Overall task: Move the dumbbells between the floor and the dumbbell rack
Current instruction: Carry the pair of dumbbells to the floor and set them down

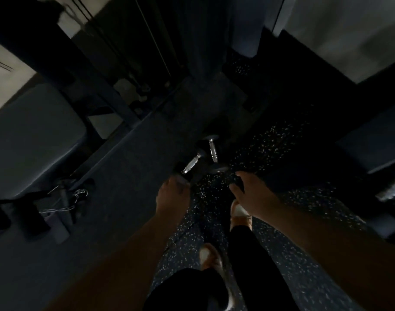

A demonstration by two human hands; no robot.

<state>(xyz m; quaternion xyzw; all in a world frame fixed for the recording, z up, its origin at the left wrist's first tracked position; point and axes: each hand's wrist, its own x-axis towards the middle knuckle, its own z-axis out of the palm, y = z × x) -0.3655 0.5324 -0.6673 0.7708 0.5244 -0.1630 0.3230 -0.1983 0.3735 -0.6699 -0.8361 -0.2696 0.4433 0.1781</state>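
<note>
Two black dumbbells with shiny metal handles lie on the dark speckled floor in the middle of the dim head view. The left dumbbell [190,164] lies at a slant, and the right dumbbell [213,151] lies almost upright in the picture. My left hand [173,195] hovers just below the left dumbbell's near end, fingers curled and holding nothing. My right hand [248,194] is spread open a little below and to the right of the right dumbbell. No dumbbell rack is clearly visible in the dark.
A padded bench [32,140] fills the left side, with a chain and cable handle [66,203] on the floor below it. A machine frame [115,70] rises behind. More dark equipment [369,144] stands at the right. My feet in light shoes [240,212] stand below the hands.
</note>
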